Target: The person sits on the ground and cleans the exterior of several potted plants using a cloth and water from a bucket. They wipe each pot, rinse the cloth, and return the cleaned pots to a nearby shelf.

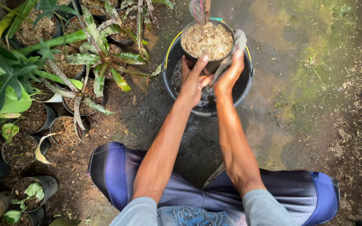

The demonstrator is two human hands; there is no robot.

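A small black plant pot (208, 42), filled with straw-coloured husk and carrying a reddish plant stem, hangs above a black bucket (244, 86) with a yellow-edged rim. My left hand (194, 81) grips the pot's near side from below. My right hand (230, 73) presses a grey rag (236, 46) against the pot's right side. Dark water or wet soil lies in the bucket under the pot.
Many potted plants (65, 129) with striped and green leaves crowd the left side on wet, muddy ground. Mossy concrete (311, 71) spreads right of the bucket. My knees in blue shorts (118, 171) sit at the bottom.
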